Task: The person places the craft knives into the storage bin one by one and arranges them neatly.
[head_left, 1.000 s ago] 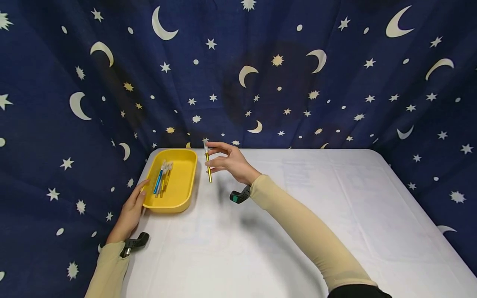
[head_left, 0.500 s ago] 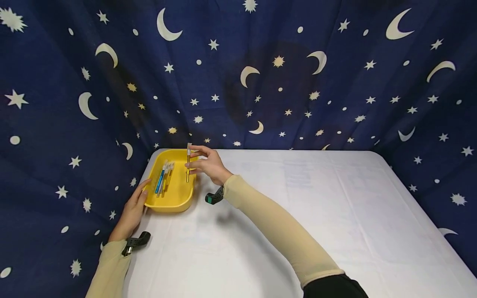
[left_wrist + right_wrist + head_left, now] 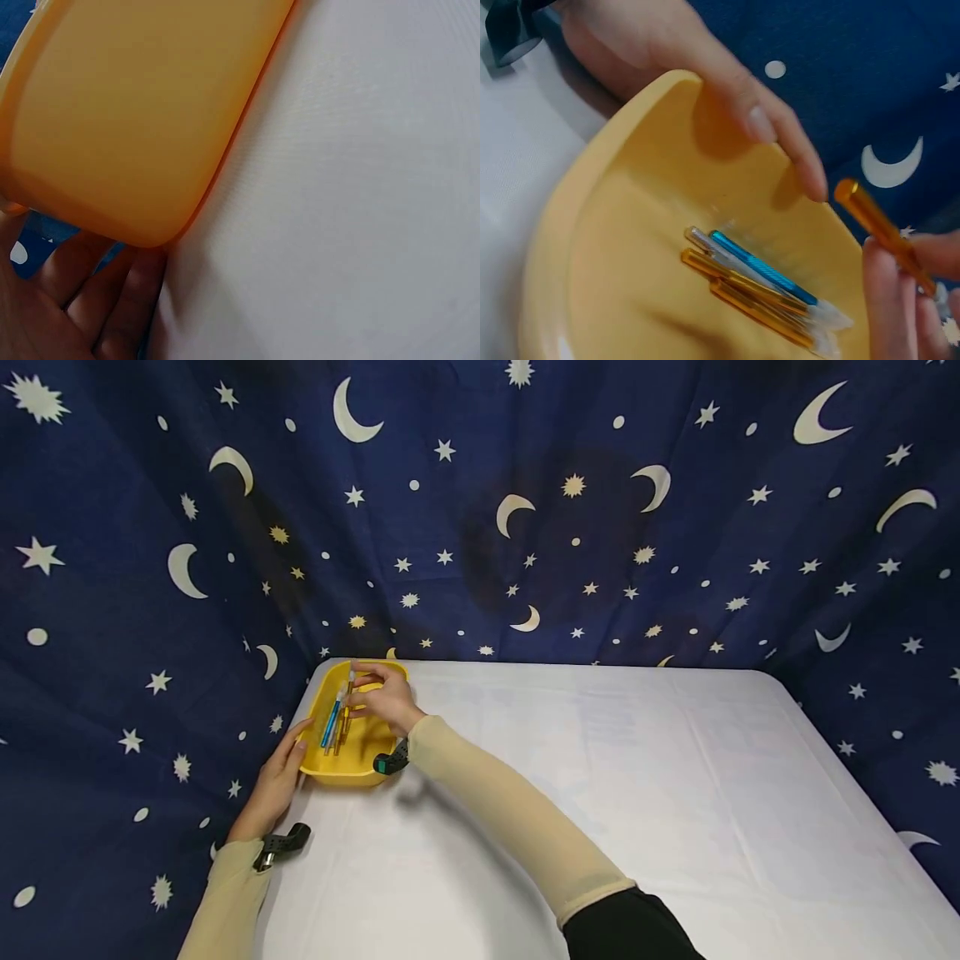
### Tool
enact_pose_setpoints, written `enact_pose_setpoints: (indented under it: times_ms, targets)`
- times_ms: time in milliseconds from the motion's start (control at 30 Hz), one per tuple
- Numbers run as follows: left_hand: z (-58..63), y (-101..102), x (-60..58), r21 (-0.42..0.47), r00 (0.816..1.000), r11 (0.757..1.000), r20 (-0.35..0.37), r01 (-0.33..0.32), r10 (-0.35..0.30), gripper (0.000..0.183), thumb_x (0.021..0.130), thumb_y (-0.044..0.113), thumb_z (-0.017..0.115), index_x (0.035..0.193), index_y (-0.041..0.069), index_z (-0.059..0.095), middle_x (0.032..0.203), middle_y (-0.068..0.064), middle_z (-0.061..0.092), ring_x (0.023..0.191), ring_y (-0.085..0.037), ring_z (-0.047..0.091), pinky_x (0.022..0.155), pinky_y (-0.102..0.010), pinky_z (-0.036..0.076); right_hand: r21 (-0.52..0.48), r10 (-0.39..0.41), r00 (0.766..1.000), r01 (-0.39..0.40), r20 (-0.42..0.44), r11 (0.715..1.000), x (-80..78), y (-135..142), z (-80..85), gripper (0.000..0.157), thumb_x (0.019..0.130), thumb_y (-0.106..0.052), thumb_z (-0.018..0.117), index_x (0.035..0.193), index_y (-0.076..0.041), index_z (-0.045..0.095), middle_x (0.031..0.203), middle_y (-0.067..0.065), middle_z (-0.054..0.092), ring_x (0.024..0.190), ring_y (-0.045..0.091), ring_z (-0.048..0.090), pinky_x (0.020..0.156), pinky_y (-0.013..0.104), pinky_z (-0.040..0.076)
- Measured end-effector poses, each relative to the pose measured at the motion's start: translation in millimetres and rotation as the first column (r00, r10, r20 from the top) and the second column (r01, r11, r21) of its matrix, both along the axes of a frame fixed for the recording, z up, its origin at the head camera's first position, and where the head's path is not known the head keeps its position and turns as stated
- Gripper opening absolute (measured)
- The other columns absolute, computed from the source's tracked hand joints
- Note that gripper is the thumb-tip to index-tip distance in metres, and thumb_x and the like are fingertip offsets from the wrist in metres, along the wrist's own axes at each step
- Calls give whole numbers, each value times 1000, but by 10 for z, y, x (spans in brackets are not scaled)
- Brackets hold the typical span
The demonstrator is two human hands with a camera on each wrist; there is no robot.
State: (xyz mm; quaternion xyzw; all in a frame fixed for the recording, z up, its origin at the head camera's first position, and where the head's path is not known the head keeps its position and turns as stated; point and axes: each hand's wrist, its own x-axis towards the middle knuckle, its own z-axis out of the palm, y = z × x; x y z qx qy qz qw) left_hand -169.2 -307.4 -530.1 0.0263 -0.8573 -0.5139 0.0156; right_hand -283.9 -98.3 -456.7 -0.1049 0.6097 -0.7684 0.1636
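Observation:
A yellow plastic tray (image 3: 341, 770) stands at the table's back left. My left hand (image 3: 276, 781) grips its left side, the thumb lying over the rim in the right wrist view. Over the tray, my right hand (image 3: 388, 700) pinches a gold craft knife (image 3: 876, 223) with a clear cap; its bare end points toward the tray's far wall in the right wrist view. On the tray floor lie a blue craft knife (image 3: 761, 266), a silver one and two gold ones side by side, capped ends together. Parts of this pile are hidden by my right hand in the head view.
A white cloth (image 3: 600, 810) covers the table. Dark blue curtains (image 3: 570, 568) with moons and stars hang close behind the tray and along both sides. Black camera mounts (image 3: 285, 843) sit on both wrists.
My right hand has carried the gold craft knife leftward, from beside the tray to over the pile inside it. The left hand has kept its hold on the tray.

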Motion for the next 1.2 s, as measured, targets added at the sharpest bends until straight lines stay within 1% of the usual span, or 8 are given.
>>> enact_pose_setpoints:
  times_ms: [67,133,233,400,567,700,967,1200]
  targets:
    - [3,-9,1,-2,1000,1000,2,0,0,57,122,36,34,175,18,25,180,-22,17,163,-46,19,130,-65,20,29,-35,999,34,19,999,-9,-85,-39,66,88,22,76,149,-1,66,104,9,64,79,21,70,87,59,64]
    - [-1,-22,1,-1,1000,1000,-9,0,0,56,122,35,34,175,17,26,179,-23,18,163,-45,20,129,-65,20,59,-68,997,65,39,996,-5,-151,-53,65,87,22,78,147,-1,67,100,9,64,79,21,69,90,62,62]
    - [-8,-34,-5,5,1000,1000,-23,2,-2,55,122,34,33,175,17,27,179,-23,18,162,-45,21,129,-64,21,102,-108,993,102,56,990,-19,-227,-62,63,86,21,80,144,-1,69,97,8,63,77,21,69,88,60,63]
    - [-20,-19,-26,19,1000,1000,-16,9,-8,56,122,36,33,175,18,26,179,-22,18,162,-44,22,129,-63,22,183,-125,988,107,87,977,-77,-283,-93,61,89,17,80,146,-3,68,99,7,62,79,20,68,90,56,64]
    - [-15,2,-71,15,1000,1000,-24,14,-14,56,122,36,35,175,18,28,180,-20,18,163,-42,21,130,-61,22,207,-144,983,118,115,971,-139,-293,-155,60,91,17,79,146,-3,67,102,8,62,85,22,69,92,55,63]
    - [-8,5,-103,18,1000,1000,-21,13,-12,56,122,36,36,174,18,29,180,-19,17,164,-41,19,131,-60,21,223,-163,982,138,98,965,-162,-328,-168,61,89,18,80,145,-1,67,100,8,62,83,23,70,87,53,65]
    - [-24,1,-91,17,1000,1000,-19,6,-6,55,122,34,36,174,18,30,180,-20,19,164,-42,20,130,-60,22,338,-174,981,134,90,932,-233,-460,-196,62,86,19,82,142,-7,71,96,5,62,73,19,67,81,50,66]
    - [-23,-39,-53,-1,1000,1000,-26,-7,7,55,122,35,36,173,16,31,179,-22,22,163,-43,21,130,-63,21,396,-155,983,103,102,912,-292,-573,-265,64,82,19,86,138,-10,74,95,4,61,66,22,70,64,41,66]
